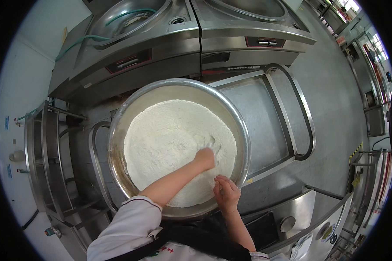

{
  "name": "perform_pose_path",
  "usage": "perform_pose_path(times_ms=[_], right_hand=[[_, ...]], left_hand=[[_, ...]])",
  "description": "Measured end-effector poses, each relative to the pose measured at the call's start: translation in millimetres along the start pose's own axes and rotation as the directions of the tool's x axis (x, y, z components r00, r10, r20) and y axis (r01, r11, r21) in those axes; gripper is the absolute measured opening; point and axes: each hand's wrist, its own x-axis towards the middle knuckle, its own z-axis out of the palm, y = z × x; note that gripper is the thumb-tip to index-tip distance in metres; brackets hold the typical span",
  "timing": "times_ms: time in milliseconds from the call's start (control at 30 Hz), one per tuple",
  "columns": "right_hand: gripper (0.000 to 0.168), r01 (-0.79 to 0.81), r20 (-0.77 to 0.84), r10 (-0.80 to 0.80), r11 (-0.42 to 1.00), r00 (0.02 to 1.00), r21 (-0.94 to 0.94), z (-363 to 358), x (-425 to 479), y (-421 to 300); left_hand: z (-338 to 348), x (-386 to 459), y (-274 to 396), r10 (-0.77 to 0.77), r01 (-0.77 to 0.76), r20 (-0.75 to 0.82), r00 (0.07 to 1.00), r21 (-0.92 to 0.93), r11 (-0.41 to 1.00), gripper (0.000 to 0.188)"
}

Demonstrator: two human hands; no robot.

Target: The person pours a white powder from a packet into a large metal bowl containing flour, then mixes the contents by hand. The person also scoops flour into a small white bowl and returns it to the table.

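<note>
A large round metal bowl (246,140) stands before me, holding a broad bed of pale, flour-like powder (163,140). My left hand (205,159) reaches into the powder right of the middle; its fingers are sunk in and hidden, so their grip does not show. Around it the surface is disturbed, with a small hollow just beyond. Over the near right part of the bowl, close to the rim, is my right hand (227,192), its fingers loosely bent and the thumb a little apart from them. Nothing is seen in it.
The bowl rests on a metal cart (261,114) with tubular handles. Beyond it stand two steel cooking units (170,45) with large round basins; a green hose (85,37) lies over the left one. Metal racks (49,156) are at left, a steel counter (297,212) at near right.
</note>
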Motion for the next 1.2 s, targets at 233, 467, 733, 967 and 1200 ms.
perform_pose_path(times_ms=[233,467,733,967,1200], right_hand=[[0.017,0.01,-0.047,-0.01,1.0,0.999,-0.008,1.0,-2.3,3.1],[0.017,0.011,-0.018,-0.01,1.0,1.0,0.024,-1.5,1.3,-0.1],[0.017,-0.018,-0.018,0.018,1.0,1.0,0.003,0.2,0.8,2.9],[0.017,-0.027,-0.005,0.026,0.998,1.0,-0.053,3.4,0.2,3.3],[0.024,-0.007,-0.038,0.005,0.999,0.999,-0.045,6.2,-6.2,9.3]], left_hand=[[-92.3,-144.5,-62.7,-0.086,0.051,-0.283,0.955,-0.128,0.99,0.054],[-81.0,-110.9,-239.1,-0.624,0.424,-0.583,0.52,-0.458,0.781,0.089],[-91.7,15.5,-225.0,-0.618,0.242,-0.321,0.718,-0.718,0.653,0.087],[-53.7,35.5,-99.0,0.132,-0.142,-0.128,0.983,-0.066,0.988,0.06],[-110.9,-64.1,-94.0,-0.02,-0.108,-0.517,0.856,-0.216,0.971,0.053]])
